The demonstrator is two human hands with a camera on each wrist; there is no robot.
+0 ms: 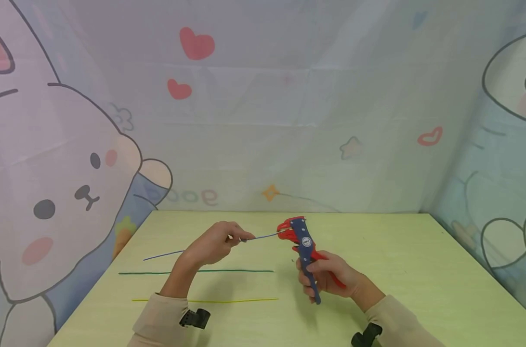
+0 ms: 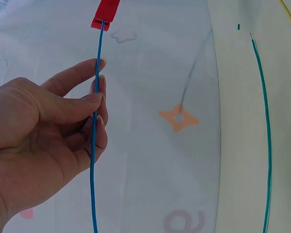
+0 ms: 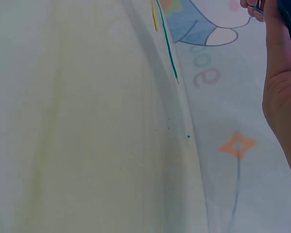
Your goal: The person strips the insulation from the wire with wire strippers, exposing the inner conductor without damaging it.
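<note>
My left hand (image 1: 214, 245) pinches a blue wire (image 1: 266, 236) between thumb and fingers; in the left wrist view the thumb lies over the blue wire (image 2: 93, 179). The wire's right end runs into the red head of a blue-and-red wire stripper (image 1: 305, 248). Its tail sticks out left behind the wrist. My right hand (image 1: 334, 275) grips the stripper's handles, holding it upright above the table. How deep the wire sits in the stripper is hidden. In the right wrist view only part of the right hand (image 3: 281, 92) shows, at the right edge.
On the pale yellow table (image 1: 401, 270) lie a green wire (image 1: 237, 271), its right end bare, and a yellow wire (image 1: 241, 301) nearer me. A small green snippet (image 2: 238, 27) lies beyond the green wire's bare end. A printed cloth (image 1: 263, 106) hangs behind the table.
</note>
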